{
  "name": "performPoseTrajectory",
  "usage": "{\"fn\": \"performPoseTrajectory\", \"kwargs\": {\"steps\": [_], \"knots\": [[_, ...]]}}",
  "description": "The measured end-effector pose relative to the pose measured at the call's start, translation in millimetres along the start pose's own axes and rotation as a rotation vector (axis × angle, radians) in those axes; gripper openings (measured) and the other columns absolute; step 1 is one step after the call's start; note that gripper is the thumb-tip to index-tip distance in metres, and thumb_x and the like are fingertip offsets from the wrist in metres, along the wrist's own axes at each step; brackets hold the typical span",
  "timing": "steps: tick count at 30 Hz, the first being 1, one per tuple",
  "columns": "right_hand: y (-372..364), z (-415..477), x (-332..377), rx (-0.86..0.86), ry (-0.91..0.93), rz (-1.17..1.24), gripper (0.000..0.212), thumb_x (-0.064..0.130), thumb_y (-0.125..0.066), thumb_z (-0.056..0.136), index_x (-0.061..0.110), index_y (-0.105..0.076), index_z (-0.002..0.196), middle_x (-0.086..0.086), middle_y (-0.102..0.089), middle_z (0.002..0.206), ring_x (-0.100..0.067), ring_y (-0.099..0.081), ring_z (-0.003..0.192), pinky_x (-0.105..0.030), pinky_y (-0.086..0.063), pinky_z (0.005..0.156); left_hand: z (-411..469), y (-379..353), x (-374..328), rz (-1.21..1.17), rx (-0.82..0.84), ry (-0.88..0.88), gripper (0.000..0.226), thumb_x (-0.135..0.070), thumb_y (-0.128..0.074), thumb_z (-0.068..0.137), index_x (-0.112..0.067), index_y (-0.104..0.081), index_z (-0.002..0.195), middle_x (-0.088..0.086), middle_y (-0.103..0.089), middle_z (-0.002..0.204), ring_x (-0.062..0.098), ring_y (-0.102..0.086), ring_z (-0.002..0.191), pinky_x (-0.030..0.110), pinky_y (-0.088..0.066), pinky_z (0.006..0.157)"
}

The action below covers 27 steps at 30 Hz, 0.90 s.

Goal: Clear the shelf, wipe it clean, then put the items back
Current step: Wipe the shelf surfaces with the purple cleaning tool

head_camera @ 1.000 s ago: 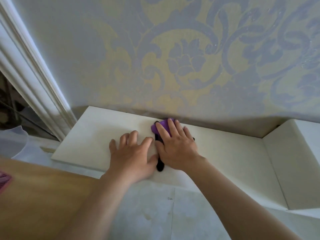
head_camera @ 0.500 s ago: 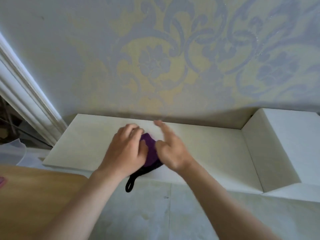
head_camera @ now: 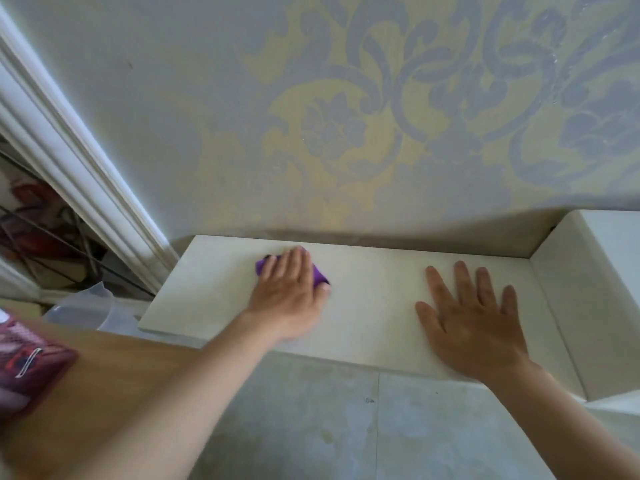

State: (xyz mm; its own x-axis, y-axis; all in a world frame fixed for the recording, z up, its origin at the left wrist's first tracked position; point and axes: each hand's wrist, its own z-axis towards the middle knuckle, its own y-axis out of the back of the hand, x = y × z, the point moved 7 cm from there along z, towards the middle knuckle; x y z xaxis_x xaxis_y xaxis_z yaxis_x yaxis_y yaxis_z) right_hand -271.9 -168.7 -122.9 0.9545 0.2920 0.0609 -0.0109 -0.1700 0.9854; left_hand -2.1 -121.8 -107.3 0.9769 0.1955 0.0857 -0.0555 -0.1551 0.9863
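A white shelf (head_camera: 374, 292) runs along the patterned wall, with nothing standing on it. My left hand (head_camera: 291, 292) lies palm down on a purple cloth (head_camera: 318, 276) at the shelf's left part; only the cloth's edges show around the fingers. My right hand (head_camera: 474, 320) rests flat on the shelf's right part, fingers spread, holding nothing.
A raised white block (head_camera: 588, 306) closes the shelf's right end. A wooden tabletop (head_camera: 114, 372) sits at lower left with a red patterned item (head_camera: 24, 365) on it. A translucent plastic container (head_camera: 86, 306) and a white door frame (head_camera: 86, 174) stand left of the shelf.
The cloth passed from under my right hand to under my left hand. My left hand slid it leftward along the shelf, and my right hand moved away to the right and lay flat.
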Motion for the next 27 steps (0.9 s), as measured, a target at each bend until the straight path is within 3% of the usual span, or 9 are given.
{"fn": "performPoseTrajectory", "kwargs": {"steps": [4,7,10,12,16,20,22,24,27], "knots": [[1,-1,1,0.005,0.005,0.003,0.067,0.066,0.003,0.093,0.043,0.02,0.154,-0.002,0.018,0.168,-0.032,0.014,0.154,-0.058,0.002,0.122,11,3,47,-0.019,0.027,0.167,0.075,-0.05,-0.002,0.098,-0.008,-0.002,0.159,0.006,0.003,0.169,0.019,0.002,0.154,0.043,0.004,0.124],[1,-1,1,-0.003,0.002,-0.011,0.072,0.067,0.011,0.086,0.042,0.02,0.154,-0.003,0.016,0.168,-0.033,0.012,0.154,-0.058,0.002,0.122,-2,9,-29,-0.023,-0.043,-0.14,0.091,-0.054,0.012,0.082,-0.008,-0.007,0.159,0.006,-0.002,0.169,0.019,-0.002,0.154,0.039,0.004,0.123],[-1,0,1,-0.002,-0.001,-0.033,0.076,0.068,0.016,0.081,0.043,0.021,0.153,-0.002,0.016,0.168,-0.032,0.011,0.154,-0.057,0.001,0.122,-11,5,-86,-0.061,0.007,-0.387,0.07,-0.047,-0.003,0.099,-0.011,-0.001,0.16,0.003,0.007,0.168,0.016,0.007,0.155,0.036,0.009,0.123],[0,0,2,-0.003,0.008,-0.032,0.078,0.068,0.017,0.08,0.043,0.021,0.153,-0.002,0.016,0.168,-0.032,0.011,0.154,-0.057,0.001,0.122,-1,3,-63,-0.074,0.025,-0.321,0.064,-0.042,-0.012,0.106,-0.011,0.005,0.159,0.003,0.011,0.168,0.014,0.011,0.154,0.033,0.011,0.123],[2,-3,1,0.007,0.006,-0.012,0.077,0.068,0.017,0.08,0.044,0.021,0.153,-0.002,0.016,0.168,-0.032,0.011,0.155,-0.057,0.0,0.122,16,-3,49,-0.09,0.104,0.056,0.071,-0.046,-0.013,0.105,-0.005,0.008,0.158,0.01,0.014,0.167,0.019,0.011,0.154,0.037,0.006,0.124],[2,-4,3,0.011,0.0,-0.016,0.076,0.066,0.018,0.08,0.043,0.024,0.152,-0.003,0.017,0.168,-0.032,0.012,0.154,-0.057,0.0,0.122,26,-10,134,-0.029,0.022,0.423,0.093,-0.061,0.005,0.087,-0.002,-0.022,0.154,0.024,-0.021,0.156,0.039,-0.012,0.145,0.049,-0.008,0.121],[1,-4,3,0.015,-0.004,-0.013,0.077,0.067,0.018,0.078,0.043,0.024,0.152,-0.002,0.017,0.168,-0.032,0.012,0.154,-0.057,0.001,0.122,29,-8,130,-0.033,0.028,0.534,0.087,-0.058,-0.002,0.09,-0.001,-0.03,0.15,0.023,-0.031,0.149,0.04,-0.023,0.138,0.051,-0.013,0.118],[0,-2,2,0.012,-0.006,-0.008,0.077,0.067,0.018,0.079,0.044,0.023,0.152,-0.002,0.018,0.168,-0.032,0.013,0.154,-0.058,0.002,0.122,33,-3,91,-0.045,0.004,0.496,0.075,-0.052,-0.015,0.098,0.0,-0.027,0.15,0.02,-0.03,0.151,0.036,-0.025,0.14,0.052,-0.013,0.116],[-1,-1,2,-0.001,-0.001,-0.012,0.075,0.067,0.016,0.081,0.044,0.024,0.152,-0.002,0.017,0.168,-0.031,0.014,0.154,-0.057,0.002,0.122,31,7,-1,-0.057,-0.071,0.171,0.072,-0.051,-0.021,0.099,-0.001,-0.023,0.151,0.017,-0.026,0.154,0.034,-0.023,0.141,0.052,-0.011,0.118]]}}
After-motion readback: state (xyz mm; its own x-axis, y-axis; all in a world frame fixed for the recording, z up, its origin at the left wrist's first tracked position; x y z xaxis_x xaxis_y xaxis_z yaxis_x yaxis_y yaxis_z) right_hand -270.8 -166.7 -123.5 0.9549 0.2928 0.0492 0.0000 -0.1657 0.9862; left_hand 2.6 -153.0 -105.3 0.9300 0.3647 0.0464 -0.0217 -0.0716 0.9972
